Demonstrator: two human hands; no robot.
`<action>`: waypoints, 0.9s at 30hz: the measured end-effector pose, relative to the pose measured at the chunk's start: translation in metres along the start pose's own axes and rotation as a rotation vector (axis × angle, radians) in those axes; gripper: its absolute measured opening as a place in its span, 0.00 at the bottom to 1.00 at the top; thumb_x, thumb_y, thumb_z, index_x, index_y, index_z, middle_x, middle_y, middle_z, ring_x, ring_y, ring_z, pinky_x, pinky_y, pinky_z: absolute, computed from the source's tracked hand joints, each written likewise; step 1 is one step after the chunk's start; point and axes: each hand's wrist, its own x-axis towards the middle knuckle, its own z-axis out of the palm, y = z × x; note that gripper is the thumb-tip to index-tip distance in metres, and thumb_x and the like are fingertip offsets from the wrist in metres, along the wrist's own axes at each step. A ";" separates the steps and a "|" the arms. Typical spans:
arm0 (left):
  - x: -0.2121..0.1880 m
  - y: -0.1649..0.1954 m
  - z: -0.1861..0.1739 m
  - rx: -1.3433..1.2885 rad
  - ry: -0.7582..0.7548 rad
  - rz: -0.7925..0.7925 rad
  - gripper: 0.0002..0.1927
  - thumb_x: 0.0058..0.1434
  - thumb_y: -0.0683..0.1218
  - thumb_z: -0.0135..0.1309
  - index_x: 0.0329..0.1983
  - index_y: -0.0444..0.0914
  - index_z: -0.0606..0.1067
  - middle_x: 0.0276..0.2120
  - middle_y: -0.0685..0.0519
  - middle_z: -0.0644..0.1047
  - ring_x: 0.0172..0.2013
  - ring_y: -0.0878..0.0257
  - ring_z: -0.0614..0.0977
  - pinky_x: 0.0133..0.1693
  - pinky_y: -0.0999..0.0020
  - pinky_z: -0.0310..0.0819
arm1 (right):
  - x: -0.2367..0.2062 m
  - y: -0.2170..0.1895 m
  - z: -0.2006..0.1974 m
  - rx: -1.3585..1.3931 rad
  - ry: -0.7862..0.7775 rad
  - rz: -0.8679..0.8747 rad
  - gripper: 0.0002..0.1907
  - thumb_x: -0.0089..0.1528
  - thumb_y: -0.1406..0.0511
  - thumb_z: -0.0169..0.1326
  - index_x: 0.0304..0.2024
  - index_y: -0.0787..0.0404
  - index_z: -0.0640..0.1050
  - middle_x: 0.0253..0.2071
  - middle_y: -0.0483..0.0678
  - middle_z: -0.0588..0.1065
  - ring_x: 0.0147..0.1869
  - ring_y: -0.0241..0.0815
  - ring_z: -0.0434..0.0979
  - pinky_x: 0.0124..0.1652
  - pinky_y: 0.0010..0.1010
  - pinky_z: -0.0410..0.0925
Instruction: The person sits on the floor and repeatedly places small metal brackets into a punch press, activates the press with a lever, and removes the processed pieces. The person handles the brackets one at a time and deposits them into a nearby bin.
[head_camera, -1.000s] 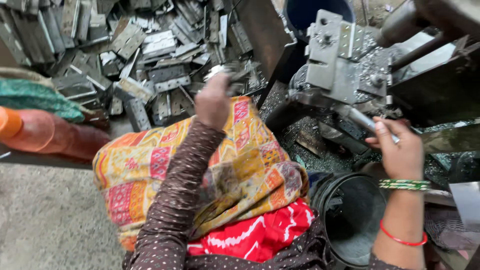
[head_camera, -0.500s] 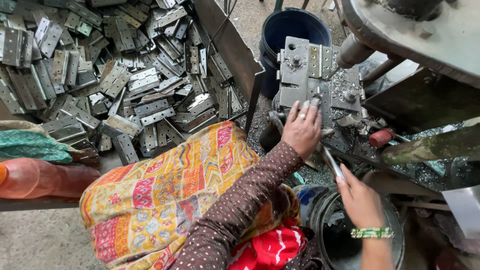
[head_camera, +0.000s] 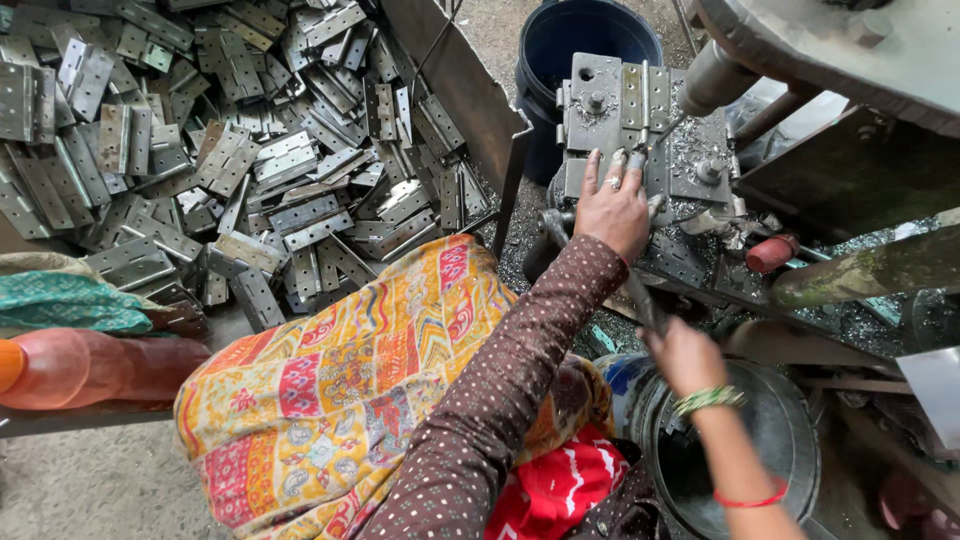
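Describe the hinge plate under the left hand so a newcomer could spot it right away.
Start at the grey metal machine block right of the dark blue bucket. The left hand lies flat on the block's face, fingertips on a hinge plate standing upright there. Unlike the loose hinges heaped in the tray to the left, it is alone, seated on the machine.

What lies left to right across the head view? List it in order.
Orange bottle → pile of metal hinge plates → patterned cloth → left hand on the metal fixture → red knob.
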 end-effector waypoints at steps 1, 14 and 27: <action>-0.001 0.001 0.000 0.020 -0.003 0.006 0.20 0.65 0.52 0.43 0.45 0.35 0.81 0.63 0.47 0.71 0.67 0.51 0.67 0.71 0.41 0.37 | -0.008 0.000 0.023 0.080 0.043 0.015 0.27 0.63 0.46 0.50 0.37 0.64 0.75 0.30 0.64 0.78 0.36 0.65 0.80 0.38 0.53 0.72; 0.025 -0.004 0.002 0.008 -0.134 -0.027 0.18 0.63 0.49 0.41 0.41 0.40 0.82 0.66 0.49 0.68 0.67 0.51 0.67 0.70 0.40 0.34 | 0.019 0.028 -0.002 0.020 -0.137 0.023 0.27 0.63 0.46 0.53 0.40 0.66 0.74 0.34 0.65 0.79 0.42 0.67 0.81 0.43 0.54 0.73; 0.045 -0.010 0.010 0.035 -0.261 -0.005 0.15 0.64 0.48 0.45 0.41 0.42 0.82 0.68 0.47 0.66 0.70 0.43 0.61 0.69 0.39 0.29 | 0.025 0.024 -0.017 0.007 -0.192 0.072 0.29 0.61 0.44 0.54 0.39 0.66 0.75 0.34 0.64 0.79 0.41 0.66 0.81 0.42 0.53 0.72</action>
